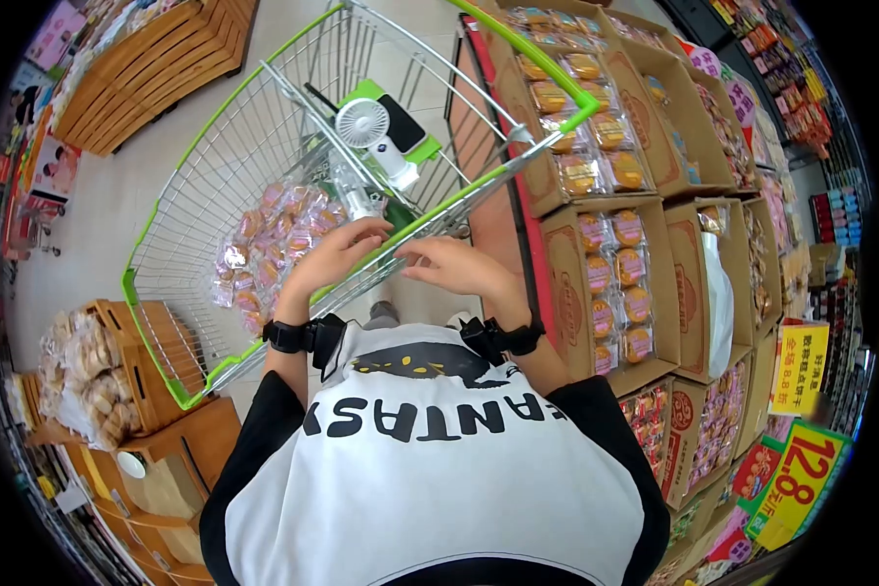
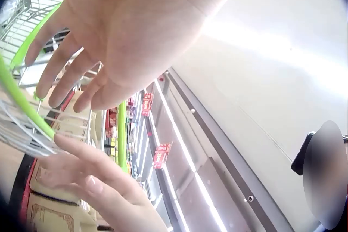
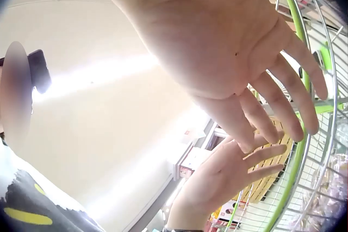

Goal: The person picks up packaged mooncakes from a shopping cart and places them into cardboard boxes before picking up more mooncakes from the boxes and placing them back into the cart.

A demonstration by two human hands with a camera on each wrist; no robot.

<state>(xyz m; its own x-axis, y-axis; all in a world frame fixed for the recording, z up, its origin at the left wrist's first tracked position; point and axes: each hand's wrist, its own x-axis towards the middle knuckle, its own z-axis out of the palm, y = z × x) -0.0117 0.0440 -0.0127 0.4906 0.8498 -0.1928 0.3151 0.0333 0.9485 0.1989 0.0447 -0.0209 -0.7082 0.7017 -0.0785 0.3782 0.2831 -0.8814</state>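
My left hand (image 1: 337, 256) is held over the near green rim of the shopping cart (image 1: 503, 174), fingers loosely extended and holding nothing. Just to its right, my right hand (image 1: 451, 266) hovers beside the same rim, also empty. A gap separates the two hands. In the left wrist view the left palm (image 2: 136, 31) shows with its fingers apart; the right palm (image 3: 217, 41) faces the camera in the right wrist view. Inside the cart lie many wrapped pastries (image 1: 264, 244), a white handheld fan (image 1: 363, 124) and a dark phone (image 1: 400, 121).
Cardboard boxes of packaged cakes (image 1: 627, 283) line the right side, with a yellow price sign (image 1: 796, 483) at the lower right. On the left stand a wooden display (image 1: 156, 73) and a wooden stand with bagged bread (image 1: 93, 381).
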